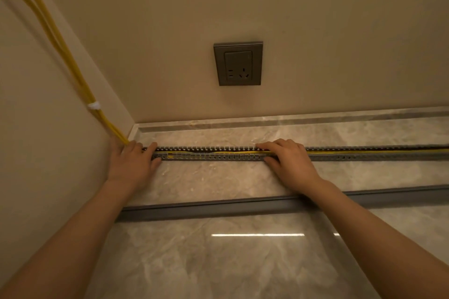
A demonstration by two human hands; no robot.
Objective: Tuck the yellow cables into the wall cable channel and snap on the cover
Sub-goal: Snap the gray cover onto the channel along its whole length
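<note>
Step in hand, as we read it: seating the yellow cables [65, 56] in the slotted cable channel [206, 153]. The cover [206, 206] is not yet on and lies loose on the marble surface [218, 262], at 6 o'clock from the channel.

Cables drop down the wall at 10 o'clock, bound by a white cable tie [94, 105], and enter the channel's 9 o'clock end under the left hand [132, 162].

Left hand: fingers [151, 147] slightly spread, index on the far wall, thumb on the near wall, pressing down.

Right hand [289, 160], toward 3 o'clock: fingers [269, 145] pressed together, flat across the open top.

One strand shows low inside the channel between the hands.

Method, our judgement: pin the entry end with the left hand and work the right hand toward 3 o'clock, pushing strands below the teeth. A strand riding the rim would likely block the cover's snap.

Wall socket [238, 63] at 12 o'clock, untouched.
</note>
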